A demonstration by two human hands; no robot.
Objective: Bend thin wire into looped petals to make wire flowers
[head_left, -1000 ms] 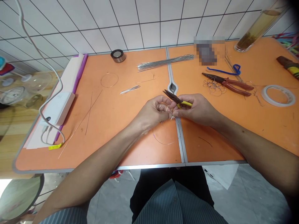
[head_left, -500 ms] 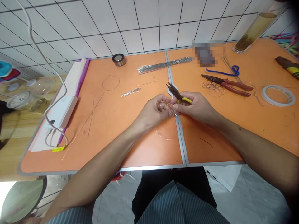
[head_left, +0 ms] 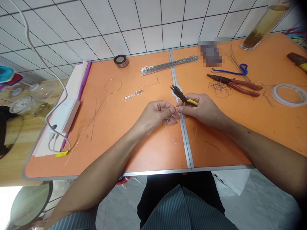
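My left hand (head_left: pixel 155 114) pinches a thin looped silver wire (head_left: pixel 170 120) between thumb and fingertips, and a long curve of it hangs down over the orange table top (head_left: pixel 153 150). My right hand (head_left: pixel 200 108) is shut on the yellow grip of small needle-nose pliers (head_left: pixel 179 95), whose dark jaws point up and to the left. The two hands nearly touch at the wire. The pliers' tips sit just above the wire, and my fingers hide part of it.
Beyond my hands lie a bundle of straight wires (head_left: pixel 168 65), red-handled pliers (head_left: pixel 242 86) beside tangled wire (head_left: pixel 220 88), and a tape roll (head_left: pixel 289 95). A wire ring (head_left: pixel 113 85), loose thin wires (head_left: pixel 133 94) and a white box with a cable (head_left: pixel 66 115) lie to the left.
The wire's hanging curve has swung wider below my hands. My left hand has eased slightly leftward and the fingers have opened a little, while the pliers stay in my right hand.
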